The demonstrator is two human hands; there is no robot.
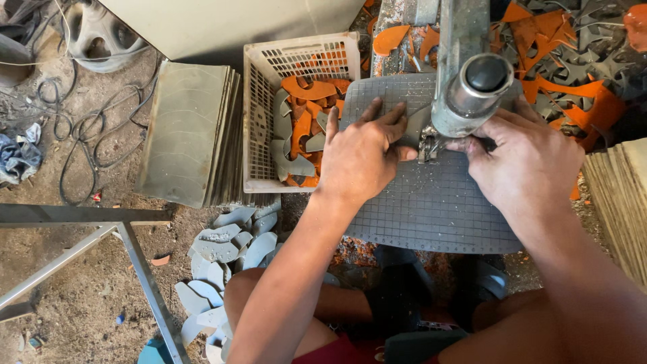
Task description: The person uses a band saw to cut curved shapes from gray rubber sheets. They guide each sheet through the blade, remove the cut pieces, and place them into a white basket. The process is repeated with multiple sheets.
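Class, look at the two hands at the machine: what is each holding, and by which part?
Both hands press a grey flat sheet flat under the machine head: left hand on its upper left area, right hand on its right, fingers at the cutting point.

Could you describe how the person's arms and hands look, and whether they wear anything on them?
Both the left hand and the right hand are bare: no gloves, rings, watch or bracelet are visible. The forearms are uncovered too, with no sleeves in view.

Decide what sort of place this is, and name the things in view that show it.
Probably a small, rough cutting workshop. Both hands press a grey sheet under a machine head; a plastic crate holds orange and grey offcuts; cut grey pieces lie on the dirt floor.
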